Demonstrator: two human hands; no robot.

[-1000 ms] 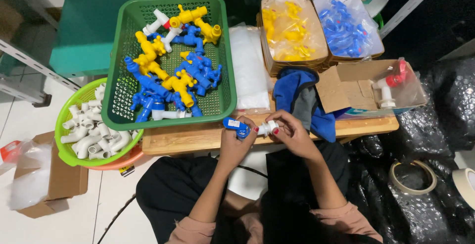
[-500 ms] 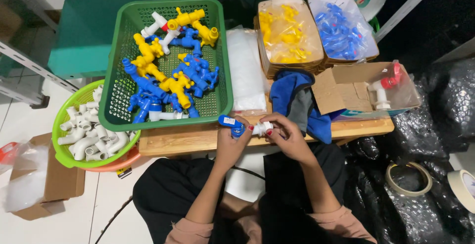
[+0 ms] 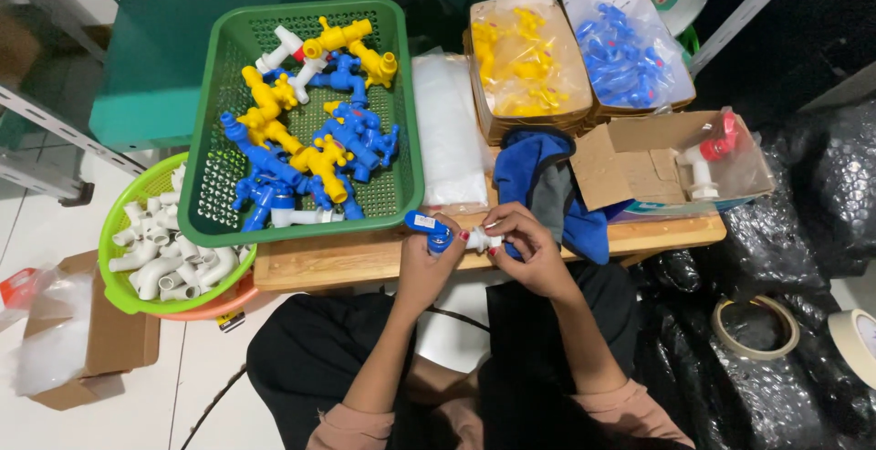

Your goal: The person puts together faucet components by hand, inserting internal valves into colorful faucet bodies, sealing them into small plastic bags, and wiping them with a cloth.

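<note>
Hands met over the front edge of the wooden counter as I watched through the head camera. The left hand had its grip pressed around a blue tap, and the right hand was pinching the tap's white end between fingertips and thumb, so the part was held between both hands just above the counter's edge and in front of the person's lap.

Behind the hands stood a green basket filled with blue, yellow and white taps. Beside it, to the right, lay a stack of clear plastic bags. A blue cloth lay just behind the right hand, partly under an open cardboard box that held a white tap with a red handle. Further back, two trays sat side by side, one with bagged yellow parts and one with bagged blue parts.

A round green bowl of white pipe elbows sat to the left, below the counter's corner. Two rolls of tape lay on black sheeting to the right, near the person's knee.
</note>
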